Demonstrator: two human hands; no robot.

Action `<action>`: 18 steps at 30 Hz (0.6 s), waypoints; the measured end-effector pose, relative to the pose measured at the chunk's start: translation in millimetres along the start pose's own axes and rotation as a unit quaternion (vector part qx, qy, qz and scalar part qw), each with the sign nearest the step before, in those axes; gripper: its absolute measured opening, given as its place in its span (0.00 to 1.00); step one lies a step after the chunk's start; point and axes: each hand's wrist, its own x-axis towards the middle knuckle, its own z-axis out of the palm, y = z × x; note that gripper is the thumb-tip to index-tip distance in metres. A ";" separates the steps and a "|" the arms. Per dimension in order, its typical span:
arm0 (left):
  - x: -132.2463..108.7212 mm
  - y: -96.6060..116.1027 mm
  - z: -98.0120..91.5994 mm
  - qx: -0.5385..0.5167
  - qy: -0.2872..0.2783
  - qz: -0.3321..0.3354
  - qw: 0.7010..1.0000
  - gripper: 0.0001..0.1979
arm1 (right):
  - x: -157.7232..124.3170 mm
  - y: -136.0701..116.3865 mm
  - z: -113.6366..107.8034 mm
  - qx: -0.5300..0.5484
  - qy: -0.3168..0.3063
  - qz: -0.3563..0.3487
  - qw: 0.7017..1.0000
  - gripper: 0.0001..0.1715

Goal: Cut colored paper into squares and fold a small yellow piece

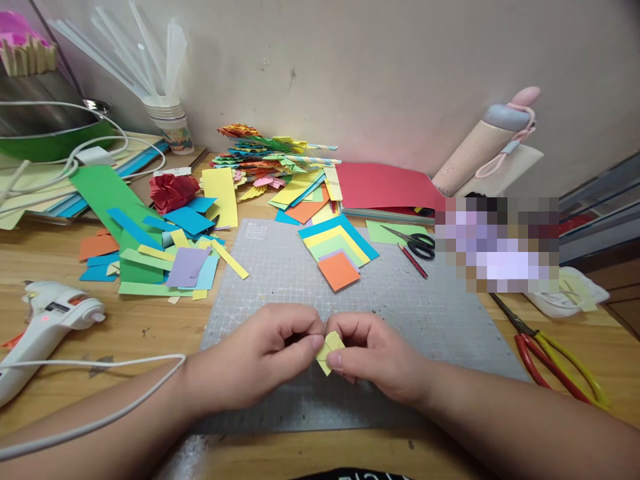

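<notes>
A small folded piece of yellow paper [331, 352] is held between my two hands, above the front half of the grey cutting mat [240, 387]. My left hand [280, 353] pinches its left edge between thumb and fingers. On the right side, my right hand [375, 353] grips it, thumb in front and the other fingers curled behind. Beyond the hands, a fanned stack of square papers lies on the mat, with an orange square [339, 271] on top and a blue sheet [367, 245] at the bottom.
Black scissors [423, 245] and a red pencil [413, 261] lie behind on the right, red-and-yellow scissors [555, 367] farther right. Left are paper scraps [187, 267] and a white glue gun [50, 320]; its white cable [125, 362] crosses over my left forearm.
</notes>
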 end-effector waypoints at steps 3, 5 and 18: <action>-0.1 -1.0 4.3 -0.016 0.022 0.010 1.000 0.12 | 0.8 -1.3 2.2 0.001 -0.016 -0.023 1.000 0.16; 0.2 -2.4 6.9 -0.023 0.042 0.013 0.999 0.11 | 1.5 -1.1 2.9 0.005 -0.024 -0.038 0.999 0.17; 5.0 -5.6 4.4 -0.041 0.089 -0.032 0.995 0.12 | 3.1 2.2 -1.1 -0.009 0.052 -0.050 0.997 0.18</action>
